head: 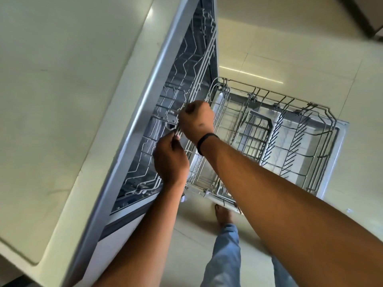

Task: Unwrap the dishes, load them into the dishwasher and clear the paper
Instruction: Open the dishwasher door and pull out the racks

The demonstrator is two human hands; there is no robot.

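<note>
Both hands' curled grip on upper rack edge.

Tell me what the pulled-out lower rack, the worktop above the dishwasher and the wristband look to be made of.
Lower rack: grey coated metal wire, judging by thin bent rods with a smooth matte skin.
Worktop: pale stone or a stone-look composite, polished; it shows soft glare and a thick rounded edge.
Wristband on the right hand: black, matte, likely rubber or fabric; too small to tell.
</note>
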